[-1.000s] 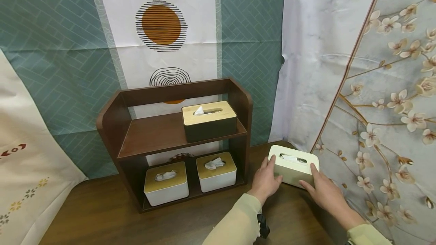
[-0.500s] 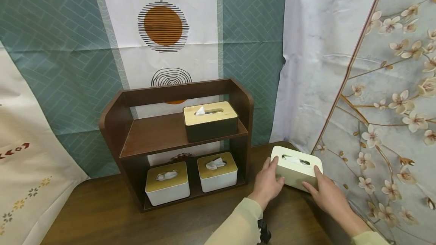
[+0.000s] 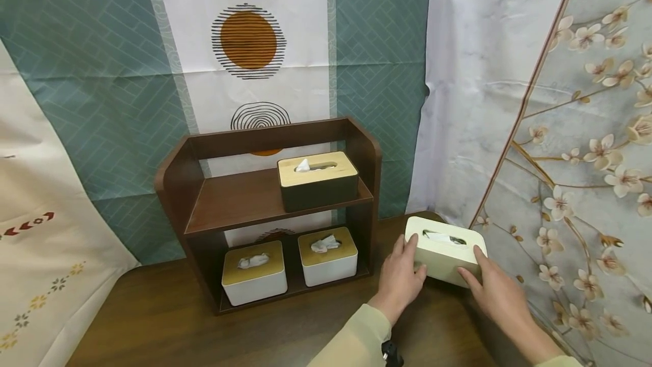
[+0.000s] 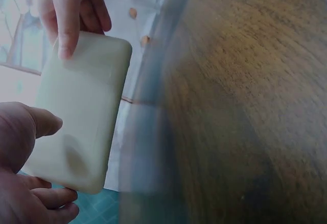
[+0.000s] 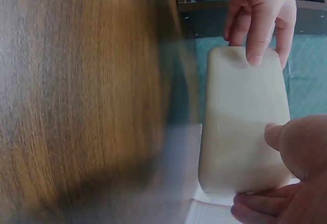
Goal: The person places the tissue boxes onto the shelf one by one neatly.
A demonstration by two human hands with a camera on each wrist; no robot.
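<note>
A pale cream tissue box [image 3: 442, 262] with a white tissue in its oval slot is at the right of the head view, beside the shelf. My left hand [image 3: 399, 276] holds its left end, thumb on the front face and fingers around the side. At the opposite end, my right hand [image 3: 501, 293] grips it in the same manner. Both wrist views show the box's smooth front face, with a hand at each end. Whether its base touches the table cannot be told.
A dark brown two-tier shelf [image 3: 239, 200] stands left of the hands. Its upper tier bears a black tissue box with a wooden lid [image 3: 318, 186]. Below are two white tissue boxes, one left [image 3: 257, 285] and one right [image 3: 330, 265]. A floral curtain [image 3: 570, 197] hangs close on the right.
The head view has shifted slightly, moving the shelf a little rightward in it. The cream tissue box looks slightly larger and its right end sits further right. Both hands keep their hold.
</note>
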